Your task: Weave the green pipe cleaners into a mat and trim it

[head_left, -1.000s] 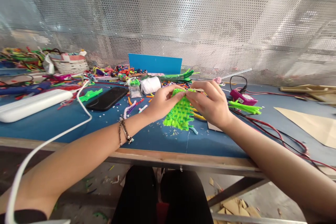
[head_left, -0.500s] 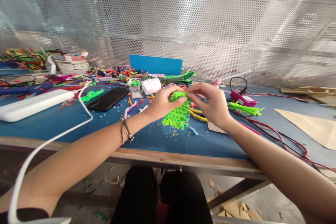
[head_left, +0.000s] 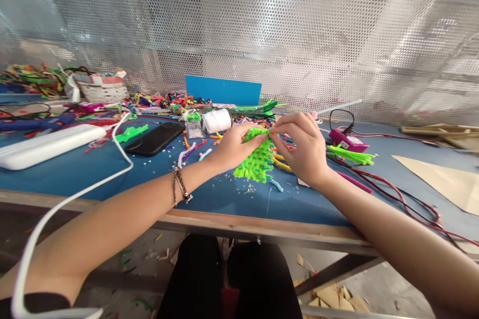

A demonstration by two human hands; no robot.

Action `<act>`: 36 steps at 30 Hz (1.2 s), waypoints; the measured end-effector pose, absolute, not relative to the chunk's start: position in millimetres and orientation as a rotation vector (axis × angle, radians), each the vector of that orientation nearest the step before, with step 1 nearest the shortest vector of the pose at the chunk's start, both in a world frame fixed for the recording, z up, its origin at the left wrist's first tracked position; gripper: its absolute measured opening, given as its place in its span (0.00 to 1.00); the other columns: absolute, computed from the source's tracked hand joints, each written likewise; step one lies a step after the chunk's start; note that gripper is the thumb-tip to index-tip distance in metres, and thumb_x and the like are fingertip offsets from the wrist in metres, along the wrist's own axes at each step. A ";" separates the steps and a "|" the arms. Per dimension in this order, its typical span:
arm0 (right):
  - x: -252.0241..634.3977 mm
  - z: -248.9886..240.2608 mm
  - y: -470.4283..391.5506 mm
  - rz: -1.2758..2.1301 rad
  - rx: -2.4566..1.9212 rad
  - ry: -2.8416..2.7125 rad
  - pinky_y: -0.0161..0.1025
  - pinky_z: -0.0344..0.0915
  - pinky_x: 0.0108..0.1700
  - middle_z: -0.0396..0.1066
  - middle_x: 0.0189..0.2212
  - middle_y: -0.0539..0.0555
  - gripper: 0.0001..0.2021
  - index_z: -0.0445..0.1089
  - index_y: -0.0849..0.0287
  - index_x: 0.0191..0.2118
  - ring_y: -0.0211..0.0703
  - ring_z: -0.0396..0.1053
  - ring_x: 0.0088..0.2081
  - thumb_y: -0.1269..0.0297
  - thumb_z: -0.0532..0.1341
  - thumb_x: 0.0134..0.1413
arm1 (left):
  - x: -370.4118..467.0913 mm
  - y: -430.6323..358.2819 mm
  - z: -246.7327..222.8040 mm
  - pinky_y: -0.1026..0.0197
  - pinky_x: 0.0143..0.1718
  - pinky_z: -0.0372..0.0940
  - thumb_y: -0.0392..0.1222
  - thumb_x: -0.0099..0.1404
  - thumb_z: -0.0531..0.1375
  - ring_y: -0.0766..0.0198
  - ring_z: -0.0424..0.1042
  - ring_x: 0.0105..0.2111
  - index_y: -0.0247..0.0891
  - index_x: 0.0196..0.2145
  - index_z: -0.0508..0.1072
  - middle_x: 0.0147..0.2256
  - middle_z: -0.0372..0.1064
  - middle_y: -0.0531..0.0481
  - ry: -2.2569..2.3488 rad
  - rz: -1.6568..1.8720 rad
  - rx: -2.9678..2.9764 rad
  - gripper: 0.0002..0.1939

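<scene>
A bright green woven piece (head_left: 253,162) with darker green strands hangs above the blue table. My left hand (head_left: 236,145) grips its upper part, with the thumb across the front. At the upper right corner of the piece, my right hand (head_left: 301,147) pinches with thumb and index finger, close to the left thumb tip; the fingertips meet at the edge of the weave. Short loose ends stick out along the right side of the piece. A light blue snippet (head_left: 277,185) lies on the table just below it.
Behind the hands stand a white spool (head_left: 217,121) and a blue panel (head_left: 223,90). To the left are a black phone (head_left: 155,139), a white power strip (head_left: 52,145) and its cable. Right of the hands lie green stems (head_left: 351,155), a magenta box (head_left: 349,140) and red-black wires.
My right hand has risen slightly, its fingers more curled. The green piece has shifted a little to the right and looks slightly more upright.
</scene>
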State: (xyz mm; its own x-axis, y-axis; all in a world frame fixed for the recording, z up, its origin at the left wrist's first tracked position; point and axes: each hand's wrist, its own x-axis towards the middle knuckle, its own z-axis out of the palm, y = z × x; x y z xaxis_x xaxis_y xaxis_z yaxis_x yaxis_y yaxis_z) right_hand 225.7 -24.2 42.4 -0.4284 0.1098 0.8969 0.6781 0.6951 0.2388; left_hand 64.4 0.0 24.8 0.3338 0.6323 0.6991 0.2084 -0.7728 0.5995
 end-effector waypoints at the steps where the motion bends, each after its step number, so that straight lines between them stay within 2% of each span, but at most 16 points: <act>1: 225.5 41.4 -23.7 -0.783 -0.591 -1.932 0.42 0.63 0.36 0.70 0.30 0.55 0.04 0.68 0.59 0.30 0.42 0.66 0.33 0.72 0.57 0.53 | 64.5 0.1 24.5 0.63 0.38 0.62 0.40 0.61 0.56 0.64 0.68 0.37 0.34 0.33 0.71 0.35 0.71 0.47 0.742 1.429 2.206 0.07; 10: 225.3 36.1 -22.9 -0.940 -0.563 -1.980 0.39 0.62 0.34 0.71 0.29 0.51 0.08 0.67 0.55 0.29 0.39 0.64 0.29 0.71 0.55 0.56 | 63.4 -1.5 26.3 0.64 0.36 0.63 0.38 0.63 0.54 0.65 0.68 0.36 0.35 0.33 0.71 0.32 0.70 0.49 0.681 1.358 2.150 0.07; 16: 226.1 45.4 -26.5 -0.528 -0.650 -1.997 0.39 0.65 0.35 0.70 0.28 0.51 0.05 0.68 0.57 0.29 0.40 0.69 0.32 0.71 0.58 0.52 | 63.5 0.3 24.4 0.64 0.38 0.63 0.39 0.62 0.55 0.65 0.68 0.37 0.35 0.35 0.70 0.36 0.71 0.47 0.760 1.387 2.247 0.07; 22: 226.1 46.8 -25.4 -0.432 -0.684 -2.064 0.39 0.65 0.36 0.71 0.30 0.55 0.05 0.69 0.60 0.29 0.40 0.69 0.33 0.72 0.57 0.52 | 61.3 4.5 23.2 0.61 0.39 0.62 0.35 0.59 0.56 0.63 0.68 0.36 0.34 0.35 0.70 0.35 0.71 0.47 0.785 1.399 2.539 0.06; 26: 225.5 48.6 -25.0 -0.077 -0.805 -2.095 0.36 0.66 0.32 0.69 0.27 0.53 0.05 0.68 0.61 0.29 0.37 0.67 0.30 0.69 0.55 0.51 | 58.2 4.3 25.0 0.62 0.36 0.62 0.33 0.57 0.55 0.64 0.67 0.33 0.34 0.31 0.70 0.31 0.69 0.48 0.709 1.391 2.650 0.05; 29: 225.7 50.9 -25.5 0.099 -0.860 -2.038 0.35 0.65 0.30 0.68 0.26 0.51 0.05 0.67 0.61 0.28 0.36 0.66 0.28 0.67 0.56 0.50 | 59.4 2.8 24.4 0.63 0.35 0.62 0.37 0.57 0.57 0.64 0.68 0.33 0.35 0.32 0.70 0.32 0.70 0.49 0.753 1.386 2.454 0.05; 36: 227.1 52.4 -25.8 -0.258 -0.821 -2.003 0.37 0.65 0.31 0.67 0.23 0.50 0.04 0.65 0.59 0.24 0.36 0.64 0.26 0.70 0.57 0.47 | 64.6 -2.1 23.0 0.63 0.31 0.61 0.44 0.61 0.54 0.64 0.68 0.30 0.34 0.29 0.71 0.29 0.72 0.50 0.899 1.306 2.328 0.11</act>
State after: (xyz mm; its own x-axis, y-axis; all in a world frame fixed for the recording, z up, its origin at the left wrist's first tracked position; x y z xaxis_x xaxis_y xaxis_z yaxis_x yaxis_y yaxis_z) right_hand 227.1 -25.8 52.4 -0.3490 0.4473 0.8235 0.6411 0.7549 -0.1383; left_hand 64.6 -2.1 23.0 0.3828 0.6619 0.6445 0.3657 -0.7492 0.5522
